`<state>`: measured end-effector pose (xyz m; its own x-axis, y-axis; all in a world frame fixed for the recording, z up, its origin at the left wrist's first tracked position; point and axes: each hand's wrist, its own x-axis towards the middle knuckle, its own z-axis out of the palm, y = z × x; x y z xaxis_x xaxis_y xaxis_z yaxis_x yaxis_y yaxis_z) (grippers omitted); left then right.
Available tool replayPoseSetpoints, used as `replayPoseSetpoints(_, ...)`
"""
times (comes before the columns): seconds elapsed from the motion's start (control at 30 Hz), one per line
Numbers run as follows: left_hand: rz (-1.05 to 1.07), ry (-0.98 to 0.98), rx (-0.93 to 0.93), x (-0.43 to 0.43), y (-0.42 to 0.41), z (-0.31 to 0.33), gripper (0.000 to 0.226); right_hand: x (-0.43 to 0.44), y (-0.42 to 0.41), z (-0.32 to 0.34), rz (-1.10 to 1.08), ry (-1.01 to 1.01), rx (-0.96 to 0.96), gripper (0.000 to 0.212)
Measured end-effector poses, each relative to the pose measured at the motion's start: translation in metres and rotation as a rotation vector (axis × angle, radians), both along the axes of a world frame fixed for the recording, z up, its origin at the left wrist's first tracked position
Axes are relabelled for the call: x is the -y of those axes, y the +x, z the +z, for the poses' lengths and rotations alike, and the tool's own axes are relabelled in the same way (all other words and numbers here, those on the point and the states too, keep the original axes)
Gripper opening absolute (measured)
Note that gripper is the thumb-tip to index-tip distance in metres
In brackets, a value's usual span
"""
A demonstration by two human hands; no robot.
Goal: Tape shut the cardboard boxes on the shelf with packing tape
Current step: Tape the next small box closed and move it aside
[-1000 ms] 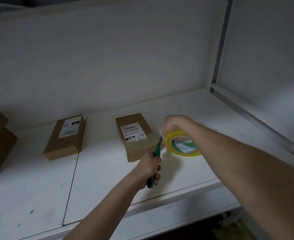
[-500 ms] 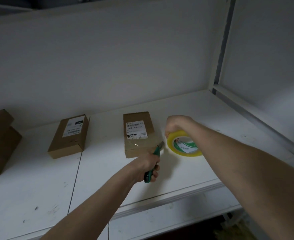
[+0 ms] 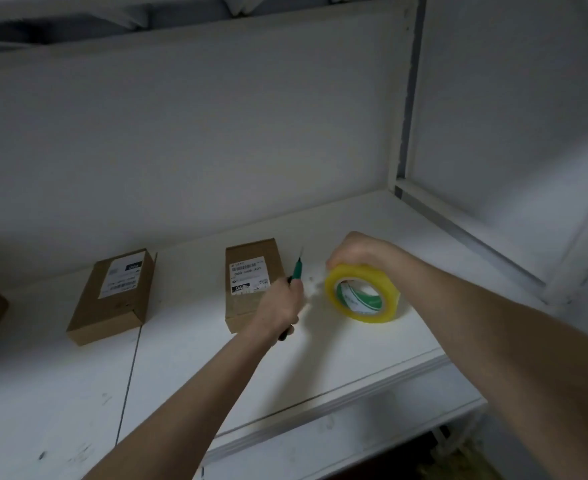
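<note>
With left hand [image 3: 278, 306] fingers clamped on the green-handled knife [image 3: 297, 270] and right hand [image 3: 354, 251] fingers curled over the yellow tape roll [image 3: 361, 299], pull tape taut and slice away from the wrist, just right of the labelled cardboard box [image 3: 251, 282] on the shelf [image 3: 354, 358]. Mind the front lip; use the open room rightward.

Clear shelf [image 3: 188, 341] lane between left box [image 3: 112, 296] and middle box [image 3: 251, 278]. Left hand [image 3: 282, 303] with cutter [image 3: 297, 271] plugs the gap between middle box and tape roll [image 3: 361, 296]. Back-right corner open.
</note>
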<state>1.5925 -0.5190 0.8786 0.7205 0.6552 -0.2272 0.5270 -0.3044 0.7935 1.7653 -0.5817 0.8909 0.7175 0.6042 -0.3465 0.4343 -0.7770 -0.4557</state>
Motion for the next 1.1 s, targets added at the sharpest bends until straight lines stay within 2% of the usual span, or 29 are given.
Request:
replayPoseSetpoints(0.07, -0.032, 0.127, 0.025, -0.008, 0.013, -0.001, 0.023, 0.015, 0.009, -0.001, -0.059, 0.098, -0.041, 0.026)
replayPoseSetpoints(0.13, -0.12, 0.257, -0.033, -0.012, 0.027, -0.008, 0.023, 0.03, 0.018, -0.003, -0.101, 0.228, -0.075, 0.03)
replayPoseSetpoints(0.27, -0.27, 0.47, -0.217, 0.002, 0.05, -0.035, 0.037, 0.057, 0.023, -0.006, -0.162, 0.515, -0.065, 0.011)
replayPoseSetpoints(0.33, -0.304, 0.479, -0.306, 0.012, 0.055, -0.049, 0.039, 0.067, 0.023, -0.007, -0.199, 0.596, -0.052, 0.006)
replayPoseSetpoints(0.43, -0.358, 0.545, -0.366, 0.013, 0.061, -0.06, 0.042, 0.078, 0.023, -0.008, -0.245, 0.657, -0.034, 0.016)
replayPoseSetpoints(0.5, -0.33, 0.648, -0.231, 0.011, 0.07, -0.049, 0.04, 0.084, 0.025, -0.011, -0.256, 0.679, 0.008, 0.02)
replayPoseSetpoints(0.6, -0.149, 0.563, 0.309, 0.012, 0.085, -0.01, 0.032, 0.09, 0.026, -0.013, -0.276, 0.676, 0.065, 0.016)
replayPoseSetpoints(0.67, -0.128, 0.583, 0.522, 0.016, 0.093, 0.012, 0.027, 0.092, 0.025, -0.012, -0.291, 0.657, 0.111, 0.016)
replayPoseSetpoints(0.77, -0.229, 0.768, 0.569, 0.025, 0.102, 0.018, 0.024, 0.094, 0.024, -0.01, -0.292, 0.65, 0.161, 0.017)
replayPoseSetpoints(0.87, -0.317, 0.934, 0.485, 0.034, 0.111, 0.012, 0.029, 0.095, 0.023, -0.008, -0.28, 0.647, 0.183, 0.016)
replayPoseSetpoints(0.97, -0.324, 0.773, 0.374, 0.042, 0.12, 0.014, 0.03, 0.099, 0.024, -0.005, -0.269, 0.653, 0.198, 0.018)
replayPoseSetpoints(1.1, -0.235, 0.364, 0.358, 0.048, 0.128, 0.017, 0.024, 0.107, 0.025, -0.003, -0.225, 0.636, 0.238, 0.02)
